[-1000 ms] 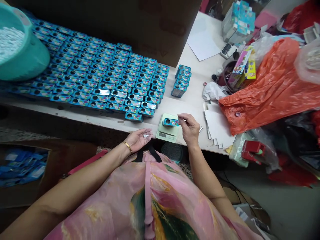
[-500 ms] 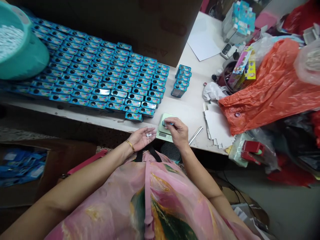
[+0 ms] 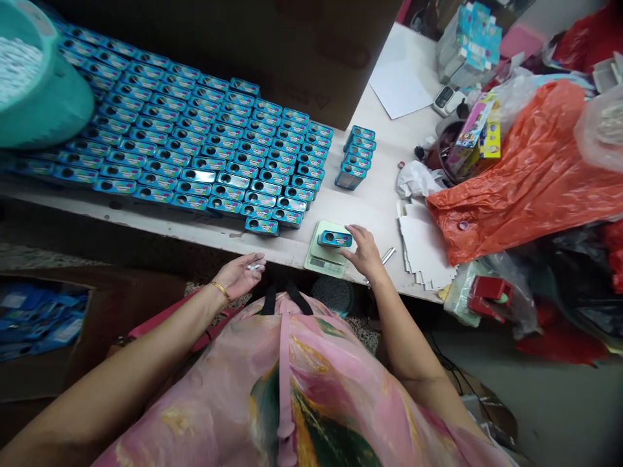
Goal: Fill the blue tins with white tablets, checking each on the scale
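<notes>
A person sits at a pale worktop [image 3: 374, 207], and the main item is a blue rectangular metal tin [image 3: 335, 239] lying on its side on a pale green digital kitchen scale [image 3: 324, 250]. The tin's lid carries a small multicoloured logo too small to read, beside a dark oval opening. The scale's display [image 3: 324, 263] shows dark figures, but they cannot be read.

The right hand [image 3: 365, 253] is right beside the tin with its fingers [image 3: 354, 230] spread and relaxed, not grasping it; whether they touch its end cannot be told. The left hand [image 3: 238, 275], wearing a gold bangle [image 3: 220, 290], is held palm up past the worktop's front edge. Its loosely curled fingers [image 3: 256, 259] cradle some small white pieces [image 3: 254, 266].

Identical blue tins [image 3: 195, 152] fill the worktop in tight rows to the left, each with the same unreadable logo. A short upright stack of blue tins [image 3: 355, 159] stands apart from them. A teal plastic basin [image 3: 43, 104] of white pieces overhangs the rows. To the right lie a thin metal tube [image 3: 388, 257], a pile of white card sheets [image 3: 423, 250] and a crumpled orange plastic bag [image 3: 525, 175].
</notes>
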A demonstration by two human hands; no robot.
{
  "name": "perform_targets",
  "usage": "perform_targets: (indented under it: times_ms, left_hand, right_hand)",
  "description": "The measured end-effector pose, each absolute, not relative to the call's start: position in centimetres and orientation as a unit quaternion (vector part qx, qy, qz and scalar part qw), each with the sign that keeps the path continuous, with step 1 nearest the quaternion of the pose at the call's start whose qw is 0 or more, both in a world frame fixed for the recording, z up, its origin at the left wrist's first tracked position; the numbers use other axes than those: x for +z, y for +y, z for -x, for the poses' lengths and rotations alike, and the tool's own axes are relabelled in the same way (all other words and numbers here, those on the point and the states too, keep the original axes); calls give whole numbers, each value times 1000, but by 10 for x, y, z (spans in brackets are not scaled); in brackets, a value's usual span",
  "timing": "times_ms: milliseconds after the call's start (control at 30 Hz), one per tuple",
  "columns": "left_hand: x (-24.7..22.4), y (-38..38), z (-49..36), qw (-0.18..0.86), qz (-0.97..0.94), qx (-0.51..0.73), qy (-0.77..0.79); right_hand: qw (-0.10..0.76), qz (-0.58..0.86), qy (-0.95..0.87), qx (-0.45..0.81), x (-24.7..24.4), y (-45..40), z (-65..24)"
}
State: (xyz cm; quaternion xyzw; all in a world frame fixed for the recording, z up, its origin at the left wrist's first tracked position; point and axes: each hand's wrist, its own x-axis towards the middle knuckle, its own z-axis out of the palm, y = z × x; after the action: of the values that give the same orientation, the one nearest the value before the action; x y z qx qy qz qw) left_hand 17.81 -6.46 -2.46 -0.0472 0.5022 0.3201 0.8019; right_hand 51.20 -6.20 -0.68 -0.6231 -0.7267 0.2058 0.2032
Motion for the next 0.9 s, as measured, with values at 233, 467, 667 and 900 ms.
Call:
perform_targets:
  times_ms: [233, 467, 667, 900]
  left_hand:
    - [-41, -86, -141, 770, 29, 359, 527]
    - [-46, -95, -134, 764, 34, 378, 522]
    - [-45, -103, -123, 761, 60, 382, 521]
    - [-53, -49, -113, 714, 53, 437, 544]
  right_hand:
    - [130, 638, -736, 185, -18, -58, -495]
    - [103, 616, -761, 178, -5, -56, -461]
    - [123, 516, -823, 203, -1, -57, -350]
    - [159, 477, -843, 192, -28, 4, -229]
